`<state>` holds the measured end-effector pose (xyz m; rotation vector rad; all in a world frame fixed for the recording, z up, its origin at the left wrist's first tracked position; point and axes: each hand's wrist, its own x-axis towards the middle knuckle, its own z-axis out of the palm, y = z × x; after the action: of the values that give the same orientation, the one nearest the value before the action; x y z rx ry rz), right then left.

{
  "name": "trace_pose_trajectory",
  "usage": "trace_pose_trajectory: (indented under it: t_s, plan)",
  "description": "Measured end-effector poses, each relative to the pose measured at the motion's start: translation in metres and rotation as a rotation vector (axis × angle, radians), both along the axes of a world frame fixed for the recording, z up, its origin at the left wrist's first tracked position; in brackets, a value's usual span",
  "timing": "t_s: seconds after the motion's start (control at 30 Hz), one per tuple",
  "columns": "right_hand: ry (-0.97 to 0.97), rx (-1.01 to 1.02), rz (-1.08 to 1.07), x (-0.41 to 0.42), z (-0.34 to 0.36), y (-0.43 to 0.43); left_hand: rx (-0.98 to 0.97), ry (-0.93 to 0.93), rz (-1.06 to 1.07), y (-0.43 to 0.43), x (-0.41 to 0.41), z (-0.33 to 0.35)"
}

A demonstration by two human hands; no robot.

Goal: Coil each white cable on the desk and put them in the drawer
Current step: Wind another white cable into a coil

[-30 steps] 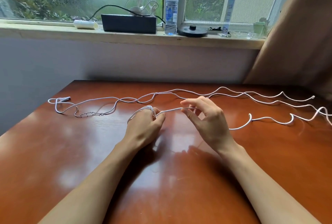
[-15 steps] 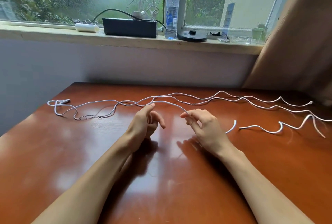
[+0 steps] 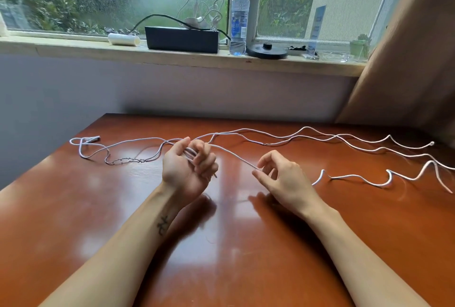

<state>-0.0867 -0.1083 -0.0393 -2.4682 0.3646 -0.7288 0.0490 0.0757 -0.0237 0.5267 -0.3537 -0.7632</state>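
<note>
White cable stretched between a person's two bare hands above a glossy reddish-brown desk, the rest of it lying in loose waves across the far half of the top.

How many separate cables lie there cannot be told. The strands cross behind the left hand, and on the right at least two of them run off the frame edge. One end with a plug rests near the desk's far left corner, and a small round tip lies far right. A kinked, darker stretch just left of the left hand is too fine to make out. The turns gathered in the left palm are partly covered by the fingers and cannot be counted. The line also passes out of sight behind the right hand and reappears on the desk just beyond it.

The left hand is turned palm up with its thumb pointing away, its fingers curled over the gathered loops. A small dark mark shows on the inner forearm. The right hand, its back towards the camera, pinches the line between thumb and forefinger, with the other fingers loosely bent. Both forearms reach in from the bottom edge.

On the windowsill behind stand a black box and a water bottle.
</note>
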Motion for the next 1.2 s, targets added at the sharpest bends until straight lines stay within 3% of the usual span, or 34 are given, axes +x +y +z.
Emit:
trace_pose_trajectory:
  t_s: [0.1, 0.23, 0.47, 0.63, 0.8, 0.97, 1.2]
  plan:
    - [0.039, -0.034, 0.034, -0.001, -0.001, 0.000, -0.074, 0.161, 0.019, 0.003, 0.002, 0.003]
    - [0.125, -0.067, 0.112, 0.002, -0.007, 0.001, -0.107, 0.216, 0.058, 0.002, 0.005, 0.005]
    - [0.142, -0.034, 0.250, 0.004, -0.008, 0.009, -0.060, 0.150, 0.105, -0.001, 0.009, 0.004]
    - [0.078, -0.009, 0.328, 0.003, -0.004, 0.019, 0.141, 0.011, 0.249, -0.006, 0.005, 0.003]
    - [0.064, -0.054, 0.312, 0.003, -0.004, 0.019, 0.389, -0.254, 0.445, -0.017, 0.004, -0.003]
    - [-0.005, -0.124, 0.233, 0.002, -0.002, 0.013, 0.639, -0.795, 0.648, -0.016, 0.001, -0.014]
    - [-0.140, -0.132, 0.239, 0.002, 0.002, 0.012, 0.822, -1.175, 0.575, -0.010, -0.015, -0.019]
